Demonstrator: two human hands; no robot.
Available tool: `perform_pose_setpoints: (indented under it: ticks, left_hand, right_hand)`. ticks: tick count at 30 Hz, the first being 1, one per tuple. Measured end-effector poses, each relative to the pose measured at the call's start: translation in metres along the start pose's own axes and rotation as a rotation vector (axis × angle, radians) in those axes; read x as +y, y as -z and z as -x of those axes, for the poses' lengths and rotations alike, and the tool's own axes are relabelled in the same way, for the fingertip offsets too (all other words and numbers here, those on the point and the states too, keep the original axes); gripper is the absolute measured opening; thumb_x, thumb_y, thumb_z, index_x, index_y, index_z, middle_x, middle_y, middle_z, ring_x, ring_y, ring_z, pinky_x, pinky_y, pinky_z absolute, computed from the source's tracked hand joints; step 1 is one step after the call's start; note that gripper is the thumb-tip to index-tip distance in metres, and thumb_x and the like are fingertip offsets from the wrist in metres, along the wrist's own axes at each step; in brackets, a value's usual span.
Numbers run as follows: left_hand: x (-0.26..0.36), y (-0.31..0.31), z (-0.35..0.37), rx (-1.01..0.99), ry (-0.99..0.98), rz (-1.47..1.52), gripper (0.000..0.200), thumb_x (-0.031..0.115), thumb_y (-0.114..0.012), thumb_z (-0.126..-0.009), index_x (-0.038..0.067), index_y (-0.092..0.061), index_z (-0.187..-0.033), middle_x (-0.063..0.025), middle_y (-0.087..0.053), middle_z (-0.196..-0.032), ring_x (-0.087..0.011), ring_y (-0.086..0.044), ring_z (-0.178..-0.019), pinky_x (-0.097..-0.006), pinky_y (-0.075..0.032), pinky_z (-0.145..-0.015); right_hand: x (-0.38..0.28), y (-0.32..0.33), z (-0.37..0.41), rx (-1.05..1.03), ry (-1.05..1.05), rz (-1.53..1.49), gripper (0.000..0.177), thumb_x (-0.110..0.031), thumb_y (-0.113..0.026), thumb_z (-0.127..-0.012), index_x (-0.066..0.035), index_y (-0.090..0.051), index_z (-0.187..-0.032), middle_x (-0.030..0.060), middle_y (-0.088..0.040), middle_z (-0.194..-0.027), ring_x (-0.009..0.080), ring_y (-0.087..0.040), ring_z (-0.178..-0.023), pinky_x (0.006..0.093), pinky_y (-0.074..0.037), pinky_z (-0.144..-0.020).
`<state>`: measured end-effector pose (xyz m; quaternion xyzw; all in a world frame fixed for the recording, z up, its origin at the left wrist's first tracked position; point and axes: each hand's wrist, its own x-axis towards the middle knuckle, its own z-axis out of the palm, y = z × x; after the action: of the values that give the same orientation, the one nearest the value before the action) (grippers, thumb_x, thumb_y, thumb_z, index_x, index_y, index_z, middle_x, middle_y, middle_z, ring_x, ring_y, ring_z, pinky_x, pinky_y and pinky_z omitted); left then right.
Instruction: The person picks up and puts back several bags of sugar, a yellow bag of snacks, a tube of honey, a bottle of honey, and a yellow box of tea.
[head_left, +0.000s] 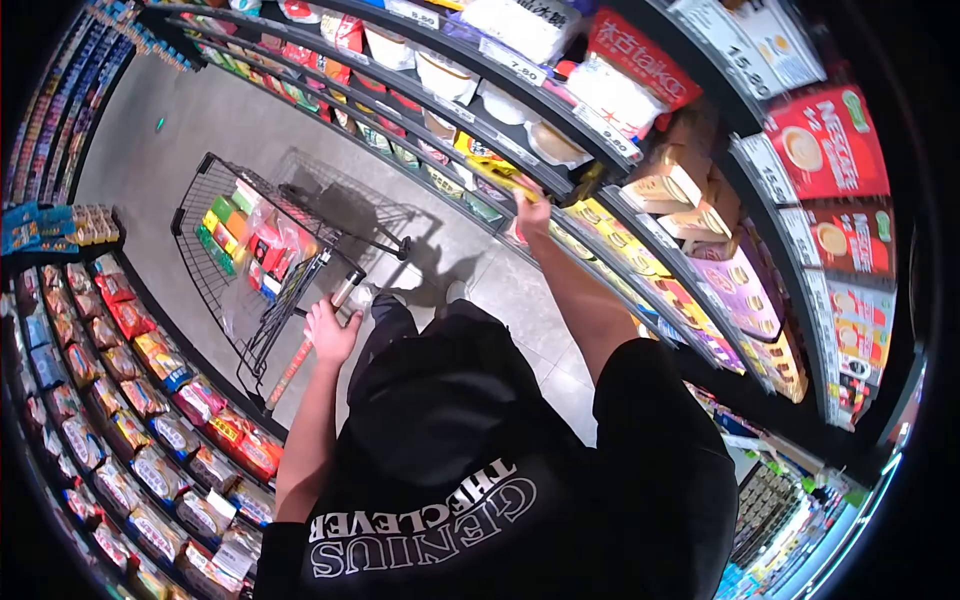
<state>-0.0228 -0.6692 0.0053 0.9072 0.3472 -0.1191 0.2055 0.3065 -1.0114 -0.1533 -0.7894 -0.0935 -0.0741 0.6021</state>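
yellow packet (pixel 497 177): 12 o'clock, at shelf (pixel 470 130) front
right hand (pixel 533 212): closed on yellow packet, arm stretched up
left hand (pixel 330 332): 9 o'clock, wrapped round cart handle (pixel 295 365)
cart (pixel 200 285): 10 o'clock, coloured boxes inside

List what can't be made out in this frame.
Head view:
1. Print on the yellow packet in the right hand: too small, blurred.
2. Grip of the left hand on the cart handle: hidden by the hand's back.
3. The goods in the cart: too small to name.
4. The lower shelves, right: cut off by the lens edge.
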Motion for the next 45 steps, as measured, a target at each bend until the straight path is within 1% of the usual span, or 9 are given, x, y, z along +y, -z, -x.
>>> perform_pose_setpoints:
  ticks: [5, 8, 22, 31, 35, 38, 40, 42, 45]
  left_hand:
    - [0.0, 0.005, -0.002, -0.073, 0.027, 0.007, 0.081, 0.041, -0.08, -0.076, 0.011, -0.045, -0.143, -0.0118, -0.051, -0.131, -0.035, -0.046, -0.127, -0.0548, -0.032, -0.107]
    - [0.004, 0.008, -0.002, -0.06, 0.011, 0.009, 0.081, 0.041, -0.08, -0.076, 0.011, -0.045, -0.143, -0.0116, -0.051, -0.13, -0.0346, -0.046, -0.126, -0.0534, -0.032, -0.107]
    - [0.009, 0.018, -0.002, -0.084, 0.031, 0.038, 0.083, 0.039, -0.081, -0.075, 0.01, -0.045, -0.144, -0.0139, -0.052, -0.127, -0.0349, -0.046, -0.124, -0.0505, -0.033, -0.106]
    - [0.005, 0.021, -0.002, -0.099, 0.006, 0.064, 0.086, 0.037, -0.08, -0.074, 0.007, -0.042, -0.146, -0.0162, -0.049, -0.131, -0.0369, -0.043, -0.128, -0.0551, -0.03, -0.11]
    - [0.001, 0.02, -0.009, -0.077, -0.024, 0.063, 0.088, 0.038, -0.079, -0.073, 0.005, -0.041, -0.145, -0.0169, -0.049, -0.133, -0.0369, -0.042, -0.13, -0.0562, -0.027, -0.113]
    - [0.001, 0.024, -0.019, -0.042, -0.049, 0.083, 0.089, 0.039, -0.08, -0.073, 0.003, -0.042, -0.145, -0.0166, -0.049, -0.132, -0.0364, -0.042, -0.129, -0.0551, -0.029, -0.112]
    - [0.001, 0.031, -0.029, -0.066, -0.053, 0.137, 0.09, 0.039, -0.08, -0.073, 0.002, -0.041, -0.145, -0.0174, -0.048, -0.132, -0.0374, -0.04, -0.131, -0.0564, -0.027, -0.114]
    - [0.001, 0.041, -0.039, -0.109, -0.046, 0.153, 0.089, 0.04, -0.079, -0.074, 0.002, -0.041, -0.145, -0.018, -0.048, -0.132, -0.0383, -0.04, -0.131, -0.0562, -0.026, -0.114]
    - [-0.006, 0.03, -0.057, -0.019, -0.068, 0.144, 0.093, 0.043, -0.079, -0.073, 0.002, -0.039, -0.145, -0.0186, -0.048, -0.132, -0.0381, -0.04, -0.131, -0.0558, -0.025, -0.114]
  right_hand:
    - [0.023, -0.009, -0.021, 0.097, -0.452, -0.067, 0.032, -0.022, -0.074, -0.095, 0.006, -0.072, -0.11, 0.0113, -0.076, -0.106, 0.0183, -0.07, -0.096, 0.0324, -0.052, -0.089]
    - [0.071, -0.019, -0.025, 0.105, -0.446, 0.157, 0.034, -0.023, -0.073, -0.095, 0.006, -0.072, -0.111, 0.0134, -0.076, -0.107, 0.0214, -0.071, -0.095, 0.0342, -0.053, -0.088]
    - [0.008, -0.021, -0.023, 0.425, -0.454, 0.387, 0.05, -0.035, -0.07, -0.094, 0.004, -0.064, -0.125, 0.0263, -0.069, -0.122, 0.0424, -0.065, -0.112, 0.0451, -0.049, -0.097]
    - [0.008, -0.045, -0.008, 0.452, -0.511, 0.318, 0.05, -0.018, -0.063, -0.095, 0.007, -0.051, -0.137, 0.0309, -0.062, -0.131, 0.0457, -0.061, -0.12, 0.0461, -0.05, -0.099]
    - [0.025, -0.069, 0.025, 0.251, -0.736, 0.494, 0.058, -0.017, -0.063, -0.091, 0.008, -0.047, -0.141, 0.0313, -0.061, -0.132, 0.049, -0.058, -0.122, 0.0459, -0.049, -0.101]
    - [0.065, -0.095, 0.049, -0.432, -0.505, 0.731, 0.062, -0.016, -0.064, -0.09, 0.008, -0.046, -0.144, 0.0276, -0.062, -0.133, 0.043, -0.059, -0.124, 0.0433, -0.048, -0.104]
    - [0.018, -0.141, 0.066, -0.158, -0.579, 0.171, 0.042, -0.011, -0.059, -0.094, 0.0, -0.057, -0.135, 0.0133, -0.071, -0.093, 0.0183, -0.064, -0.075, 0.0316, -0.051, -0.068]
    - [-0.096, -0.176, 0.068, -0.278, -0.565, 0.149, 0.044, -0.007, -0.06, -0.095, -0.001, -0.052, -0.138, 0.0118, -0.069, -0.109, 0.0168, -0.064, -0.084, 0.029, -0.053, -0.077]
    - [-0.199, -0.226, 0.073, -0.513, -0.235, 0.002, 0.049, -0.003, -0.059, -0.096, -0.001, -0.046, -0.143, 0.0135, -0.062, -0.128, 0.0205, -0.064, -0.105, 0.0329, -0.052, -0.091]
